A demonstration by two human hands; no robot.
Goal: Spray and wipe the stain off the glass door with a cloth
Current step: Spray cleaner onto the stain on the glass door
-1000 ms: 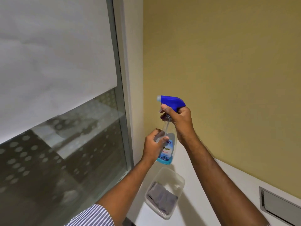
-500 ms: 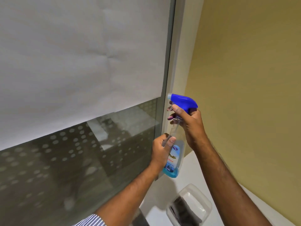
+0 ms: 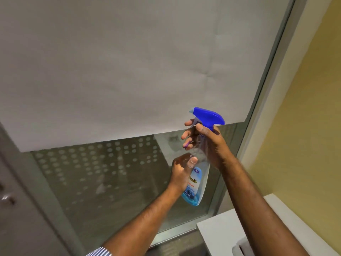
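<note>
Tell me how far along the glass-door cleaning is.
Early. Done: the spray bottle is up at the glass door. In hand: right hand holds its neck, fingers at the trigger, left hand grips its body. Left: spraying and wiping; no cloth is in either hand.

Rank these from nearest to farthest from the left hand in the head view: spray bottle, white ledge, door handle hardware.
1. Spray bottle: gripped by the left hand around its body, right hand at the blue trigger head.
2. White ledge: below and to the right, beside the glass door.
3. Door handle hardware: far left edge of the view.
</note>
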